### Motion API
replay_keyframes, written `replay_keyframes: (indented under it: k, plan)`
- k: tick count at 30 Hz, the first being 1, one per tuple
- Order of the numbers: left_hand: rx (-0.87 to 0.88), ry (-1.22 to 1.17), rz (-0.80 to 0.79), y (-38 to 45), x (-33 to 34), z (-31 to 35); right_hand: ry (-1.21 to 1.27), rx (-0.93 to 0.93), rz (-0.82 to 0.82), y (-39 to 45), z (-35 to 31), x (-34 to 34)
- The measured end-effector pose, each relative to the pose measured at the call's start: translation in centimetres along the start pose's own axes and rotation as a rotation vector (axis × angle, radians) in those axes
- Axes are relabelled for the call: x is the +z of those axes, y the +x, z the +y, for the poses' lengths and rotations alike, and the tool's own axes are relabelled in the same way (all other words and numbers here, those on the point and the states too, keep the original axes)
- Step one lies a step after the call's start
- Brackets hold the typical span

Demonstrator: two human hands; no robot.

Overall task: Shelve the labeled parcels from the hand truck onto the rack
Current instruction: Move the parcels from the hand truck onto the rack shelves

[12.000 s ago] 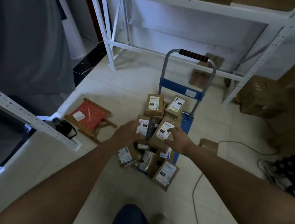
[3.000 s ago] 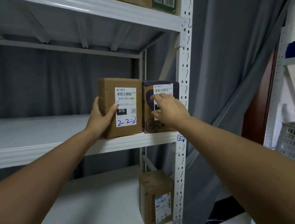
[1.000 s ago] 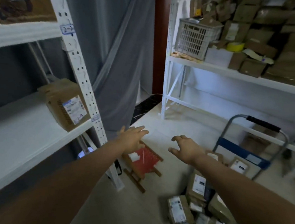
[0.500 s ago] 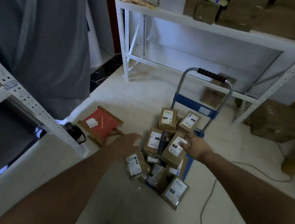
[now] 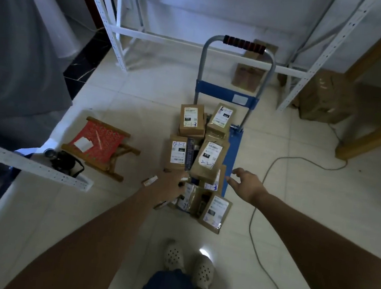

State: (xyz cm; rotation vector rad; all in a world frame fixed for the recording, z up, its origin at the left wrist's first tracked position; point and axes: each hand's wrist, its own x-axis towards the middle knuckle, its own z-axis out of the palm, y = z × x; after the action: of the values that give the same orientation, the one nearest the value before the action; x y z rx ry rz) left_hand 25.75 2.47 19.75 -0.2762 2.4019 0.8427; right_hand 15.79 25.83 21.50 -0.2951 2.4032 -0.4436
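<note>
Several brown labeled parcels lie piled on the blue hand truck (image 5: 234, 149), which rests flat on the tiled floor with its handle pointing away from me. Hand-marked boxes sit at the far end (image 5: 191, 120), at the middle left (image 5: 178, 152) and at the middle right (image 5: 209, 158); another leans at the near end (image 5: 216, 210). My left hand (image 5: 169, 188) lies over a small parcel (image 5: 149, 180) at the pile's near left corner, with its fingers hidden from me. My right hand (image 5: 246, 186) hovers at the pile's right edge, fingers spread, holding nothing.
A red folding stool (image 5: 99, 143) and a black object (image 5: 64, 163) sit left of the pile. A rack beam (image 5: 28, 166) crosses at the left. Behind the truck stand a white rack (image 5: 173, 40) and cardboard boxes (image 5: 327, 98). A cable (image 5: 259, 199) trails on the right.
I have turned from the rack and come up to the truck. My left hand has dropped onto the small near-left parcel. My right hand has moved off the pile to its right edge.
</note>
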Motion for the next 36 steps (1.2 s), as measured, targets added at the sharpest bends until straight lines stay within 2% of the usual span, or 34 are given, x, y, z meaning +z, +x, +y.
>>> replay_keyframes:
  k: [7,12,22,26,31,36]
  plan:
    - [-0.031,-0.053,-0.103,3.9,4.4,-2.2,0.116,0.123,-0.041,2.1,3.1,4.7]
    - [-0.035,-0.067,-0.088,6.4,8.2,-3.5,0.192,0.17,-0.061,3.7,5.9,8.5]
    - [-0.04,-0.118,-0.104,12.6,21.7,-5.1,0.252,0.262,-0.138,6.9,16.1,19.1]
    - [-0.061,-0.201,-0.031,16.0,26.7,-6.6,0.319,0.265,-0.084,9.2,19.1,23.1]
    - [-0.015,-0.224,0.128,19.9,31.8,-8.8,0.524,0.282,0.04,12.3,21.4,27.6]
    - [-0.014,-0.338,0.165,21.9,34.8,-8.9,0.725,0.328,0.097,14.8,22.9,31.1]
